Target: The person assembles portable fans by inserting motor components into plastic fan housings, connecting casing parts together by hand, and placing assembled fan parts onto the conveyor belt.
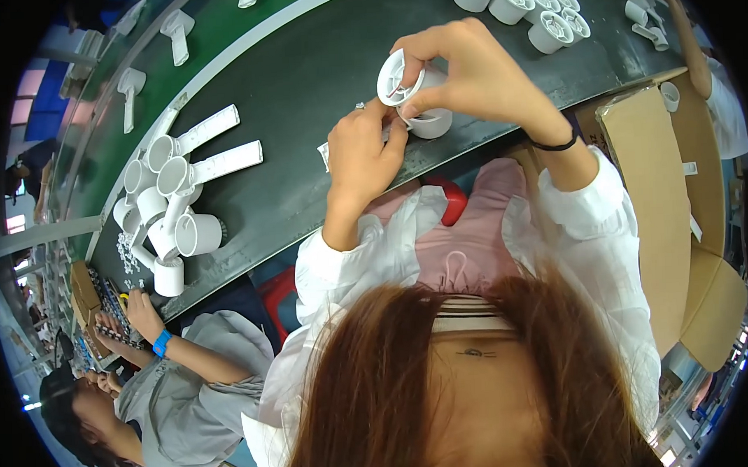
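My right hand pinches a white plastic round insert with inner ribs, its open face tipped to the left. Just below it stands a white plastic cup, partly hidden by my fingers. My left hand is closed over the cup's white handle, whose end shows beyond the hand. Both hands are close together over the near edge of the dark belt. Exactly where the insert touches the cup is hidden.
White handled cups lie piled on the left, beside small white pieces. Several filled white cups stand at the far right. An open cardboard box is at my right. A co-worker in grey sits at the left.
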Motion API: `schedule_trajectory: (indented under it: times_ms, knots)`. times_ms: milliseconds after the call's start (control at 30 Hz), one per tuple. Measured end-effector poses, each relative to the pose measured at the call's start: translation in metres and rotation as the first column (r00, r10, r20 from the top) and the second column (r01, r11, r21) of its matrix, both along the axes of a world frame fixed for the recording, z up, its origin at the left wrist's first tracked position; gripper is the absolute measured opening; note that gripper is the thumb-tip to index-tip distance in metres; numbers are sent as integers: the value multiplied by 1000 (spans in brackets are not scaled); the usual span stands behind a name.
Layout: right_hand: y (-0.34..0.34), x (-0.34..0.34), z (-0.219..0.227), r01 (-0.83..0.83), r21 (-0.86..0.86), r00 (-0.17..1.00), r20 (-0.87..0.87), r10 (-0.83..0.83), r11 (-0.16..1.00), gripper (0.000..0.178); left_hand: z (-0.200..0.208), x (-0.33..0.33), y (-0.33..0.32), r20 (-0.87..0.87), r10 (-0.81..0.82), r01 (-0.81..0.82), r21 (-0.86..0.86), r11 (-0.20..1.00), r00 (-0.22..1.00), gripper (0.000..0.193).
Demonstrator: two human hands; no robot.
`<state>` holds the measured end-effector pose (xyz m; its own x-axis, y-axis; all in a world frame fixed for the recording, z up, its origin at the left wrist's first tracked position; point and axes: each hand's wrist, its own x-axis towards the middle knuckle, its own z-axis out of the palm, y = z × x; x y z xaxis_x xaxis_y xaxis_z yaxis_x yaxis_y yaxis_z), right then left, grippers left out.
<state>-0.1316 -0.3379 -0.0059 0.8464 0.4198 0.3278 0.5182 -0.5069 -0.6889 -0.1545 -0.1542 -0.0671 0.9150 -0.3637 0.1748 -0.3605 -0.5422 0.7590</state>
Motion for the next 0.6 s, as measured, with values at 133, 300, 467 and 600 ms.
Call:
schedule_trajectory:
  times_ms: [133, 300, 467, 600]
  knots:
    - [1, -6, -32, 106, 278, 994, -56, -94, 955, 25, -2, 1, 1, 14, 43, -43, 31, 999, 999, 19]
    - [-9, -19, -58, 30, 474, 999, -23, -22, 880, 19, -3, -1, -2, 133, 26, -35, 63, 997, 991, 16]
    - [-22, -16, -66, -67, 618, 981, -103, 165, 783, 13, -1, -1, -3, 202, 17, -44, 131, 990, 979, 13]
    - [-18, -23, -72, -42, 578, 999, 22, 35, 815, 13, -4, 2, -4, 213, 1, -27, 121, 992, 977, 13]
